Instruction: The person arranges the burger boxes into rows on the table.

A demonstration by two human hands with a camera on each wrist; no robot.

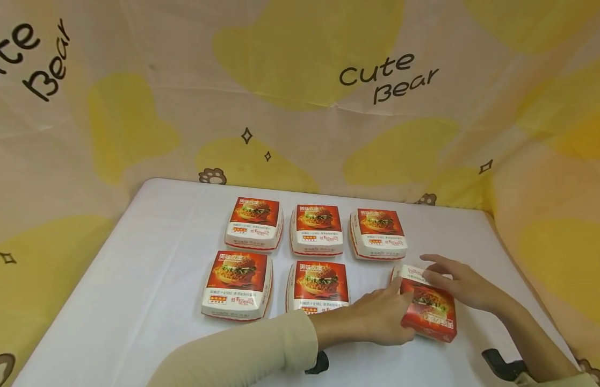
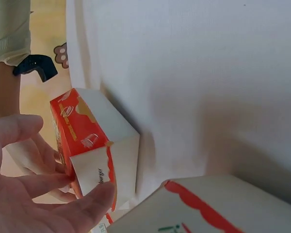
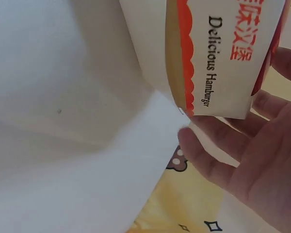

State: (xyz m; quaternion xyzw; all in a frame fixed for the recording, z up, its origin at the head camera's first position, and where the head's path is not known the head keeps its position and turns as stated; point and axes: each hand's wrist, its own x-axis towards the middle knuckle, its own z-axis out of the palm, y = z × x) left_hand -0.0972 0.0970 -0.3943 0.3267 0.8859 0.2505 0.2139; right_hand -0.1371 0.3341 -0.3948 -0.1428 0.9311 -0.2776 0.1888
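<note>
At the table's right side sits a red-and-white hamburger box (image 1: 427, 309), its print turned the opposite way from the other boxes. My left hand (image 1: 384, 317) is at its left side, and in the left wrist view the extended fingers (image 2: 89, 206) touch the white side wall. My right hand (image 1: 466, 285) reaches over the far right corner, thumb above the lid. In the right wrist view the right fingers (image 3: 218, 141) lie loosely along the box's end, beside the "Delicious Hamburger" print. The palm sides of both hands are hidden in the head view.
Three matching boxes stand in the back row: left (image 1: 253, 223), middle (image 1: 317, 230) and right (image 1: 378, 233). Two more stand in front, one at left (image 1: 238, 285) and one (image 1: 318, 285) partly behind my left forearm. A yellow patterned cloth (image 1: 300, 107) surrounds the white table (image 1: 150, 279).
</note>
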